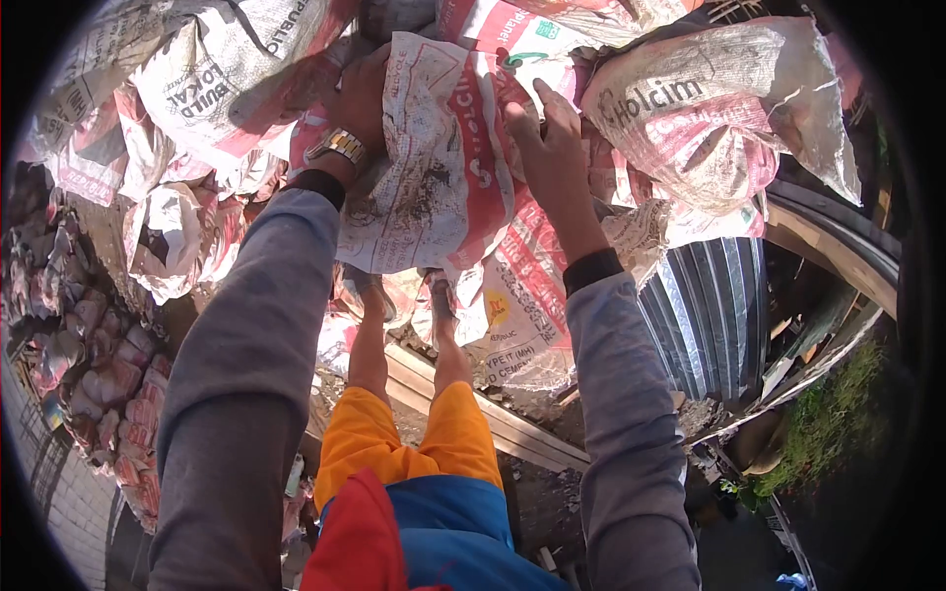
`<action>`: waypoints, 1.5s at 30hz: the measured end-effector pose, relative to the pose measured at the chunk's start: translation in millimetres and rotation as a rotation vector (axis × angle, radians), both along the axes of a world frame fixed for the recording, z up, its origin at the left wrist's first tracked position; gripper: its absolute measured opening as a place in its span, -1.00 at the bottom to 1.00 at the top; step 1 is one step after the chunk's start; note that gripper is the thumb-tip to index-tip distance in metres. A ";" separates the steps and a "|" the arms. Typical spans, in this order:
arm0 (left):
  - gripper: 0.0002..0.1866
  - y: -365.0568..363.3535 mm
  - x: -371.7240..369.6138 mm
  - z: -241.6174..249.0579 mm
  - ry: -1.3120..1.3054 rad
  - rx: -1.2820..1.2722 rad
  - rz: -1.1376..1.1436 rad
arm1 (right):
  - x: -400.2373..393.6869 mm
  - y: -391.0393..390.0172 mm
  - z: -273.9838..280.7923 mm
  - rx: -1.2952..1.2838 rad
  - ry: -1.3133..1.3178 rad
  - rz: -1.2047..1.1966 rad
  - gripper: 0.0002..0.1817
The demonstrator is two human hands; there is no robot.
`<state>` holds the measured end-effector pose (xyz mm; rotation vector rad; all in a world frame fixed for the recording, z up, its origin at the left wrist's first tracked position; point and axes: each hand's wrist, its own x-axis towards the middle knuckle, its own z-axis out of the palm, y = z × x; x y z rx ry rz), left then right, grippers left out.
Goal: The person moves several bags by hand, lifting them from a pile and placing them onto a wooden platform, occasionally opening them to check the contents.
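Observation:
A white and red printed sack point(429, 167), smeared with dirt, spans the space between my two hands. My left hand point(365, 106), below which a metal watch point(341, 146) circles the wrist, is at the sack's left edge; its fingertips are hidden behind the sack. At the right edge is my right hand point(547, 148), with thumb and index finger raised and apart; the other fingers are partly hidden against the sack. To the right lies a sack marked Holcim point(680, 108).
More sacks point(212, 84) are piled at the upper left, with a heap point(123, 394) farther down. Wooden planks point(503, 424) cross near my feet. Corrugated metal sheets point(709, 310) stand at the right, above green plants point(828, 424).

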<state>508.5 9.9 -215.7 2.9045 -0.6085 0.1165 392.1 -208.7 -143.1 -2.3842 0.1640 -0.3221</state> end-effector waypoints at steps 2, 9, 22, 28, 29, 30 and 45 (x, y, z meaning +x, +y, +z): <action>-0.37 29.1 4.4 -7.9 0.057 -0.459 -0.187 | -53.5 -21.0 61.0 0.248 0.031 -0.014 -0.37; -0.48 175.9 -89.4 119.7 0.442 -0.691 0.167 | -281.9 -44.8 139.2 0.308 0.314 -0.413 -0.29; -0.55 408.8 -687.8 159.1 1.152 0.040 0.800 | -292.5 -8.5 102.8 0.101 0.732 0.163 -0.47; -0.62 306.6 -796.3 136.8 1.080 -0.466 1.154 | -247.3 37.0 90.6 0.111 0.766 0.382 -0.54; -0.62 297.7 -792.3 140.6 1.031 -0.482 1.207 | -245.8 46.2 95.3 0.106 0.764 0.400 -0.54; -0.62 300.0 -785.3 144.2 1.019 -0.488 1.216 | -242.6 56.1 100.1 0.096 0.770 0.464 -0.53; -0.56 549.9 -415.6 134.6 0.320 -0.677 1.215 | -196.7 267.2 -22.0 0.310 0.780 0.425 -0.32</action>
